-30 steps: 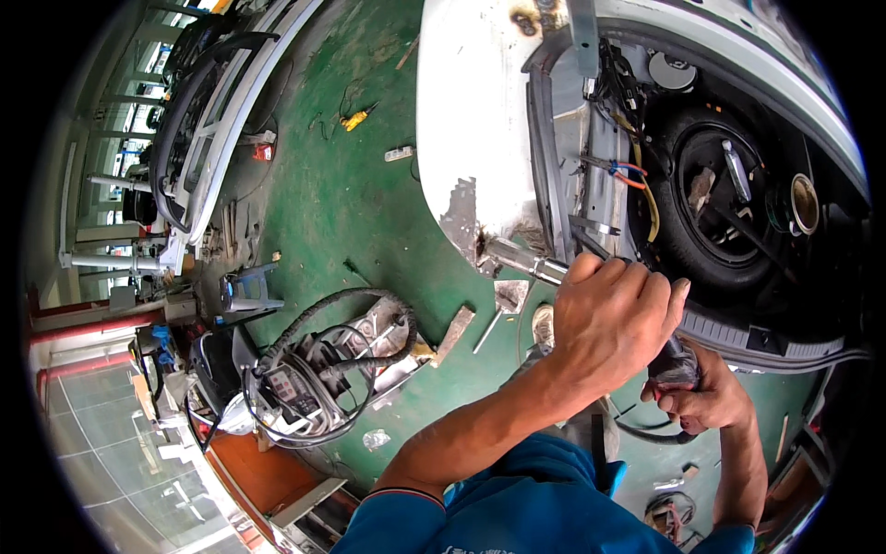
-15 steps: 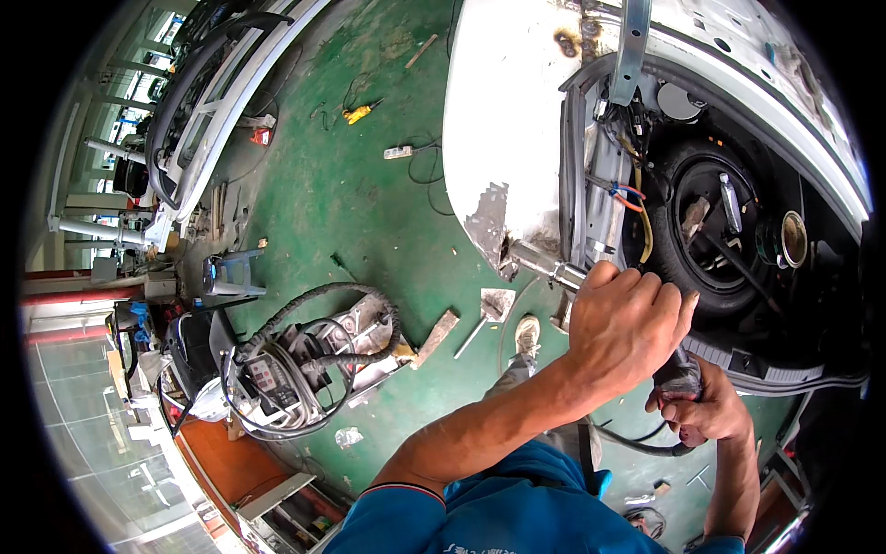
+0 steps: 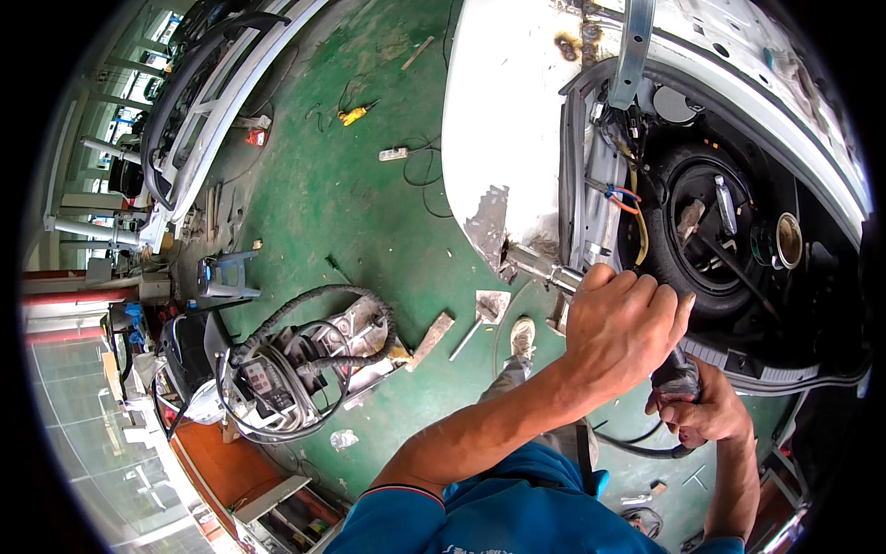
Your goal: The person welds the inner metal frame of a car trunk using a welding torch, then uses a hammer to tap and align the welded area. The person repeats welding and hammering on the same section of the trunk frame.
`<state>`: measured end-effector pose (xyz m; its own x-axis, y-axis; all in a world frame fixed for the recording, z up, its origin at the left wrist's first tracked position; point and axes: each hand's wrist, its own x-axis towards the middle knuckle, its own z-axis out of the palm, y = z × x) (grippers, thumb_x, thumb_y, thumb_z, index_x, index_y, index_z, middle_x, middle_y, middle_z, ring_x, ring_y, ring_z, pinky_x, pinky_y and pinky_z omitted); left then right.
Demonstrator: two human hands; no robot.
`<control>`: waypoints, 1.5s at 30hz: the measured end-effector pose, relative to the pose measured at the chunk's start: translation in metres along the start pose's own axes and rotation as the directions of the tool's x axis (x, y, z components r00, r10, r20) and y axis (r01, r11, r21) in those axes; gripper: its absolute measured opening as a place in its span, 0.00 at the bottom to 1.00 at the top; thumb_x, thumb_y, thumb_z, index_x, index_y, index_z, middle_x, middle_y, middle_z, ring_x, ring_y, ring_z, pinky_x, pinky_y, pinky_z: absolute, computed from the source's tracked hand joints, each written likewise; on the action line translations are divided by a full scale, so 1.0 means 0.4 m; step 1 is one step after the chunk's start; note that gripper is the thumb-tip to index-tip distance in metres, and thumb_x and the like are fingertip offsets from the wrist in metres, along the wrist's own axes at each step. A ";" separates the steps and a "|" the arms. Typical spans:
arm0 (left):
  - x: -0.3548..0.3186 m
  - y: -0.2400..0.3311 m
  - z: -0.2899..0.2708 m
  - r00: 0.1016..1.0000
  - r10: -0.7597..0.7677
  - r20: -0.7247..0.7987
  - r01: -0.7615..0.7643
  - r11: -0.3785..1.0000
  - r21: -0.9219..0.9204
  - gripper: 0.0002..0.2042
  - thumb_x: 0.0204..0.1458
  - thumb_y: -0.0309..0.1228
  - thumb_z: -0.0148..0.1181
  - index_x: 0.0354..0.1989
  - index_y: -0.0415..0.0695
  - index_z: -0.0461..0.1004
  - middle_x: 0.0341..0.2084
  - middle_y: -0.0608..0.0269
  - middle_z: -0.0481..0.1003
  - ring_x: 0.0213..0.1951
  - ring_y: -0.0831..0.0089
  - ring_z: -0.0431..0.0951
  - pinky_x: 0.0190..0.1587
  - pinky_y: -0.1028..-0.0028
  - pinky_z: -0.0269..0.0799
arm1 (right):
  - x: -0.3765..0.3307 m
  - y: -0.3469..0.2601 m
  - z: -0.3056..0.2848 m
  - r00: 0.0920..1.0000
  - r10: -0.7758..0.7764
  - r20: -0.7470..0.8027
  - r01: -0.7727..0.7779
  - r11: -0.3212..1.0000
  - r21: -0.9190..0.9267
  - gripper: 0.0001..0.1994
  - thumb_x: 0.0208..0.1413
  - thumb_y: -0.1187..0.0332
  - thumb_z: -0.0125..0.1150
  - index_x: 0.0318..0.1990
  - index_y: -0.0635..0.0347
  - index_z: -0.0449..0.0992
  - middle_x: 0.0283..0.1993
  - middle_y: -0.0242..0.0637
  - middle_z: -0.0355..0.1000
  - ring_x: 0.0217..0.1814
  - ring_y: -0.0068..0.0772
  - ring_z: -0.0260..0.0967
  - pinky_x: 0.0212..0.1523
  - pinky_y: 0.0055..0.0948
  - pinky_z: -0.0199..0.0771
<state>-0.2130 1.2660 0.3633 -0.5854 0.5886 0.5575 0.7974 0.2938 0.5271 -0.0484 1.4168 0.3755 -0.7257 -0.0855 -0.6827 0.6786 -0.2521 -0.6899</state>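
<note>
Green workshop floor (image 3: 369, 212) spreads left; my left hand (image 3: 623, 323) clasps the cabled metal-shafted tool (image 3: 559, 275), my right hand (image 3: 711, 406) clutching its rear grip (image 3: 678, 379). Its tip (image 3: 517, 259), at the white car panel (image 3: 503, 111)'s scraped corner (image 3: 487, 218), could skid if I twist unevenly.

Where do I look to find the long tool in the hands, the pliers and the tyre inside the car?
Long tool (image 3: 543, 268), head view: on its bare metal shaft.
Pliers (image 3: 610, 191), head view: near where the handles meet.
Tyre (image 3: 676, 268), head view: on its black sidewall, lower left.
</note>
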 end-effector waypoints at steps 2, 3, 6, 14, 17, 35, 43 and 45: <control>0.002 0.001 -0.004 1.000 -0.011 0.004 0.011 1.000 -0.004 0.18 0.50 0.33 0.71 0.15 0.47 0.68 0.12 0.66 0.66 0.17 0.67 0.68 0.29 0.67 0.59 | -0.002 -0.005 -0.003 1.000 0.022 0.003 -0.022 0.999 -0.029 0.29 0.47 0.72 0.76 0.56 0.66 0.70 0.35 0.36 0.79 0.27 0.21 0.71 0.25 0.22 0.73; 0.005 0.001 -0.006 1.000 -0.018 0.006 0.018 1.000 -0.009 0.18 0.50 0.33 0.71 0.15 0.47 0.68 0.12 0.66 0.66 0.18 0.67 0.69 0.29 0.66 0.59 | -0.001 -0.009 -0.003 0.999 0.033 0.005 -0.033 0.999 -0.032 0.28 0.47 0.72 0.76 0.55 0.66 0.70 0.35 0.35 0.78 0.26 0.21 0.71 0.25 0.23 0.73; 0.007 0.004 -0.005 1.000 -0.030 -0.004 0.030 1.000 0.004 0.18 0.50 0.33 0.71 0.15 0.47 0.68 0.12 0.66 0.67 0.18 0.66 0.69 0.30 0.66 0.60 | -0.001 -0.010 -0.005 0.999 0.041 0.017 -0.040 0.998 -0.038 0.26 0.47 0.72 0.76 0.53 0.66 0.71 0.35 0.35 0.78 0.26 0.21 0.71 0.24 0.23 0.72; 0.002 0.006 0.001 1.000 0.011 0.010 -0.011 1.000 -0.005 0.17 0.51 0.33 0.70 0.15 0.47 0.69 0.12 0.67 0.66 0.18 0.68 0.68 0.29 0.66 0.58 | -0.004 0.007 0.004 0.999 -0.028 -0.033 0.030 0.998 0.052 0.26 0.44 0.77 0.75 0.52 0.70 0.71 0.39 0.45 0.80 0.25 0.22 0.71 0.24 0.23 0.74; 0.001 0.007 0.007 1.000 0.013 -0.001 -0.014 1.000 -0.011 0.17 0.51 0.33 0.70 0.16 0.47 0.69 0.12 0.67 0.66 0.18 0.68 0.67 0.29 0.66 0.58 | -0.007 0.011 -0.002 0.999 -0.005 -0.033 0.008 0.997 0.082 0.26 0.44 0.77 0.76 0.52 0.71 0.71 0.38 0.46 0.80 0.24 0.22 0.70 0.22 0.23 0.73; 0.001 -0.010 -0.005 1.000 -0.001 0.015 0.001 1.000 0.008 0.16 0.52 0.34 0.69 0.16 0.47 0.70 0.12 0.66 0.68 0.18 0.67 0.70 0.29 0.66 0.59 | 0.013 -0.002 -0.006 1.000 0.009 0.029 -0.009 1.000 -0.014 0.24 0.46 0.73 0.76 0.49 0.67 0.72 0.35 0.37 0.78 0.28 0.23 0.72 0.28 0.24 0.76; 0.000 -0.010 -0.001 1.000 0.004 0.013 -0.004 1.000 0.012 0.16 0.51 0.34 0.70 0.16 0.47 0.70 0.12 0.67 0.68 0.18 0.68 0.70 0.29 0.66 0.60 | 0.012 0.000 -0.006 1.000 0.019 0.011 -0.019 1.000 -0.022 0.22 0.45 0.73 0.76 0.47 0.65 0.72 0.32 0.32 0.76 0.26 0.20 0.70 0.23 0.21 0.68; 0.000 -0.012 0.000 1.000 0.001 0.012 -0.001 1.000 0.008 0.16 0.51 0.34 0.70 0.16 0.48 0.70 0.12 0.67 0.68 0.18 0.68 0.70 0.29 0.66 0.60 | 0.012 0.003 -0.008 1.000 0.011 0.015 -0.010 1.000 -0.020 0.22 0.45 0.74 0.75 0.47 0.65 0.72 0.32 0.32 0.76 0.26 0.20 0.70 0.22 0.21 0.68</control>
<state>-0.2168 1.2648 0.3609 -0.5829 0.5980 0.5501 0.7991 0.2994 0.5214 -0.0507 1.4190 0.3704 -0.7201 -0.1024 -0.6863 0.6882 -0.2315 -0.6876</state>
